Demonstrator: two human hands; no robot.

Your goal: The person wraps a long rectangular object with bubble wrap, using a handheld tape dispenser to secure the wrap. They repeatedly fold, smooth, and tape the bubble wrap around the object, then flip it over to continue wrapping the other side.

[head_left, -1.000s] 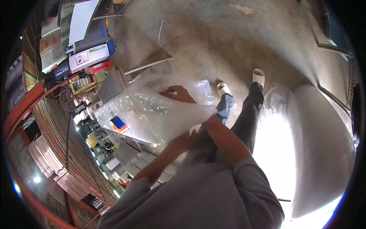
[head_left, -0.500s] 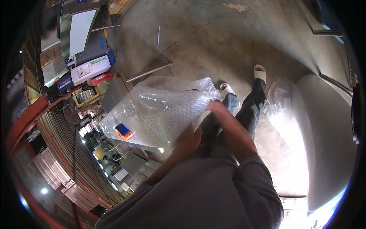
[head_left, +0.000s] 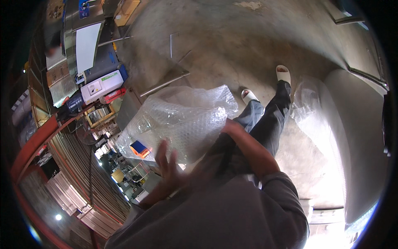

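A crumpled sheet of clear bubble wrap (head_left: 182, 124) is bunched in front of my chest, with a small orange and blue object (head_left: 139, 148) showing through its lower left part. My right hand (head_left: 230, 125) grips the wrap's right edge, and its fingers are mostly hidden behind the plastic. Just below the wrap's lower edge is my left hand (head_left: 168, 165), blurred, with its fingers spread. I cannot tell whether it touches the wrap.
My legs in dark trousers and white sandals (head_left: 283, 73) stand on a concrete floor. A large white plastic-covered roll (head_left: 352, 137) lies at the right. At the left are a white box-shaped machine (head_left: 101, 86), metal bars (head_left: 163, 83) and a red frame (head_left: 35, 143).
My right hand has slid from the top of the wrap to its right edge. The left hand has come out from under the bundle and spread its fingers. The wrap has shifted left.
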